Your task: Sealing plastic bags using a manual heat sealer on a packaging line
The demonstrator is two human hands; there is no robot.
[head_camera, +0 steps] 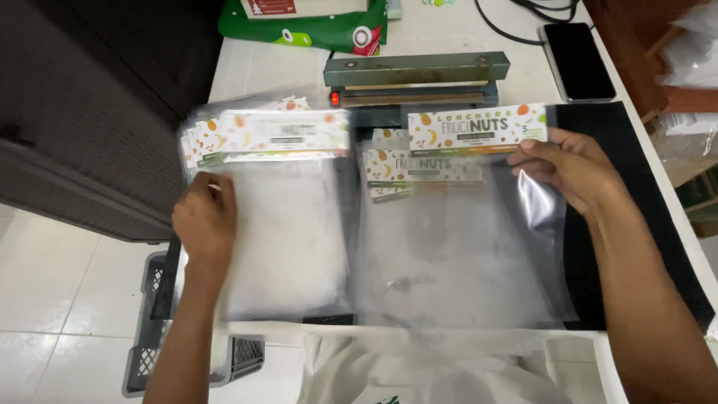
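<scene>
My left hand (pixel 203 218) rests on the left edge of a stack of clear plastic bags (pixel 284 224) with white fruit-printed header labels, lying flat on the table. My right hand (pixel 572 168) pinches the upper right corner of a single clear bag (pixel 456 247) with the same kind of label, holding it above another pile of labelled bags (pixel 393 176). Both piles sit on a black mat (pixel 636 194).
A green impulse heat sealer (pixel 415 78) with a red lamp stands just behind the bags. A black phone (pixel 577 60) and cables lie at the back right. A green printed bag (pixel 314 30) is at the back. A grey crate (pixel 161 329) sits on the floor at left.
</scene>
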